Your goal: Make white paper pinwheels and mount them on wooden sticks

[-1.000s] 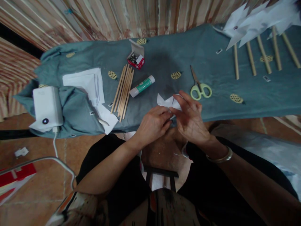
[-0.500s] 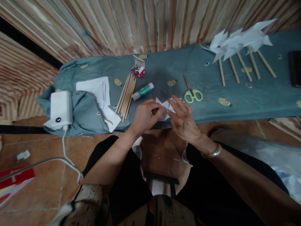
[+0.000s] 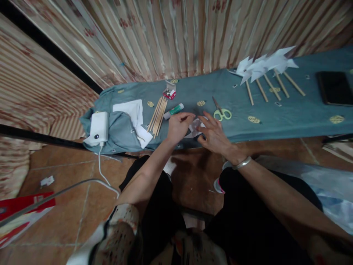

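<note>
white paper (image 3: pixel 194 126) lies between left hand (image 3: pixel 178 127) and right hand (image 3: pixel 214 135).

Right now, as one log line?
left hand: pinched by white paper, contact unclear | right hand: spread on paper | glue stick, scissors: on cloth

The glue stick (image 3: pixel 175 109) bars me just beyond the left hand (image 3: pixel 178 129), with wooden sticks (image 3: pixel 157 117) to its left. Scissors (image 3: pixel 225 113) lie just beyond the right hand (image 3: pixel 215 136); between, I have a lane ahead.
</note>
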